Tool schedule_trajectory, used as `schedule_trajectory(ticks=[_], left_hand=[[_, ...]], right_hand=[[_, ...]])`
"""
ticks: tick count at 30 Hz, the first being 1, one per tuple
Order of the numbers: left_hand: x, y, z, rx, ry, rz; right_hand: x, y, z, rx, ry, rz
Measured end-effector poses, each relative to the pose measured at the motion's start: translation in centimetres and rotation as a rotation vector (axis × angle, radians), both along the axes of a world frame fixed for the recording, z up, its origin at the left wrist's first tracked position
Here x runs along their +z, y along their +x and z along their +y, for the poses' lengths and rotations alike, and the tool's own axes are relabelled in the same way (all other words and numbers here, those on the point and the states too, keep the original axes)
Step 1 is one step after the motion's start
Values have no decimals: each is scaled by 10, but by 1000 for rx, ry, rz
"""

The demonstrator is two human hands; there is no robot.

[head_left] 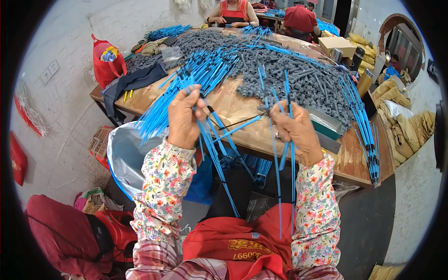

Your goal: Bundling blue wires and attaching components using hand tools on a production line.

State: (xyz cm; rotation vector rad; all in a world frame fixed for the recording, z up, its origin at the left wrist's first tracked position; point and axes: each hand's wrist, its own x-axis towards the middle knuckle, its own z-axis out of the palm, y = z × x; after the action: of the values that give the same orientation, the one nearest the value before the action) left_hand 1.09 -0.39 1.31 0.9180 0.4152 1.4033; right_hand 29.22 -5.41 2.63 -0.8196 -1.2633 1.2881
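My left hand [185, 116] is raised before the table edge, fingers pinched on several thin blue rods with black bands [218, 170], which slant down toward my lap. In my right hand [297, 129], closed at about the same height, are more blue rods [292, 186], hanging nearly upright. A thin dark strand [239, 122] stretches between the two hands. Behind my left hand a big pile of the same blue rods [158, 112] lies across the table's edge. Past my right hand spreads a heap of short dark grey ribbed parts [289, 81].
An open green-lined metal box [324, 125] sits near the wooden table's [233, 106] right front. More blue rods [366, 126] lie at the right edge. A lined bag [123, 154] stands at lower left, beside a red seat [116, 233]. Across the table works a person in red [233, 14].
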Motion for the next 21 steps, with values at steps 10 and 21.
schedule_trajectory(ticks=[10, 21], left_hand=[[53, 77, -42, 196, -85, 276], [38, 73, -23, 117, -53, 234]], right_hand=[[6, -45, -19, -730, 534, -841], [-1, -75, -34, -360, 463, -677]])
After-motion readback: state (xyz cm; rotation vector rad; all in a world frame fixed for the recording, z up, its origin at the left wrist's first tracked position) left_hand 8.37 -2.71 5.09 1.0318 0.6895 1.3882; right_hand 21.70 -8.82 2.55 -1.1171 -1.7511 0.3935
